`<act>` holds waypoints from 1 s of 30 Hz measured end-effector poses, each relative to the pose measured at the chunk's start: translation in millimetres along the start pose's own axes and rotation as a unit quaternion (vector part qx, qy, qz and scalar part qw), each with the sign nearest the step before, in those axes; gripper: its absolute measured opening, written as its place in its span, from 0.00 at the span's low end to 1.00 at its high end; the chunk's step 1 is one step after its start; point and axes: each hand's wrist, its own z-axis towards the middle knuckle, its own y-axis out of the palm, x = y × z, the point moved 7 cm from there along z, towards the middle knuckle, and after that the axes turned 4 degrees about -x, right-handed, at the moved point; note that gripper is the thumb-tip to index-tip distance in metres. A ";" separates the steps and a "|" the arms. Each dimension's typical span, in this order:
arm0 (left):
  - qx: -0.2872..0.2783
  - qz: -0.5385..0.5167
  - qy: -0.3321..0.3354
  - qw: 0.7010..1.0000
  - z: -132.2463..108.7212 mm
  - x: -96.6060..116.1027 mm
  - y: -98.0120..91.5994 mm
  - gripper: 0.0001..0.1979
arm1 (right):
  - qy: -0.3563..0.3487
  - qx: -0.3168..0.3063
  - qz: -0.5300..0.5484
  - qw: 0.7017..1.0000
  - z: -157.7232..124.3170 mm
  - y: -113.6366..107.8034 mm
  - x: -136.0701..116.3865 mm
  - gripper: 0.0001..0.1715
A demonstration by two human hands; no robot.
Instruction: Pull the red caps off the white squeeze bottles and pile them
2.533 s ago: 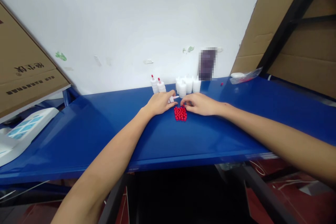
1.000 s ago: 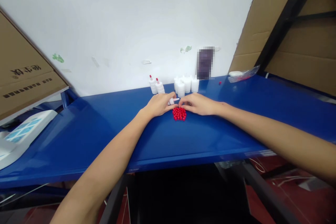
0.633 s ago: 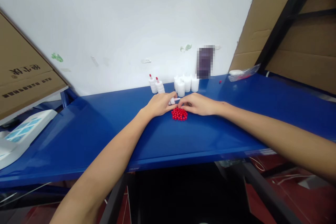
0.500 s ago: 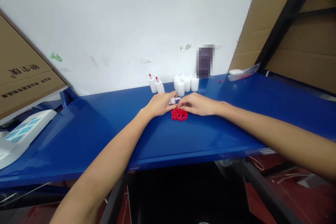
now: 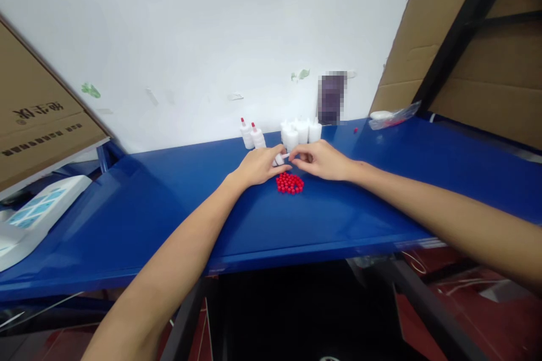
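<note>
My left hand (image 5: pixel 263 166) is closed around a white squeeze bottle (image 5: pixel 278 160), tipped so that its thin nozzle points right. At the nozzle's tip, the thumb and fingers of my right hand (image 5: pixel 319 159) are pinched together; whatever lies between them is too small and hidden to make out. Just below both hands is a pile of small red caps (image 5: pixel 289 183) on the blue table (image 5: pixel 271 225). Behind my left hand stand two white bottles with red caps on their nozzles (image 5: pixel 257 136). Several white bottles without red caps (image 5: pixel 290 138) form a group behind the hands.
A single red cap (image 5: pixel 355 130) lies apart at the back right, near a clear plastic bag (image 5: pixel 393 117) with red contents. A white device with blue panels (image 5: pixel 42 211) sits at the left. Cardboard (image 5: pixel 42 107) flanks the table, and a white wall (image 5: pixel 203 39) rises behind.
My right hand has lifted from the pile of red caps up to the tip of the bottle's nozzle. My left hand keeps hold of the bottle, nearly unmoved.
</note>
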 end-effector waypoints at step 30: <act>0.005 -0.056 -0.023 0.998 -1.3 -0.7 -6.6 0.24 | 0.241 0.054 -0.168 0.954 -0.5 -32.2 54.2 0.11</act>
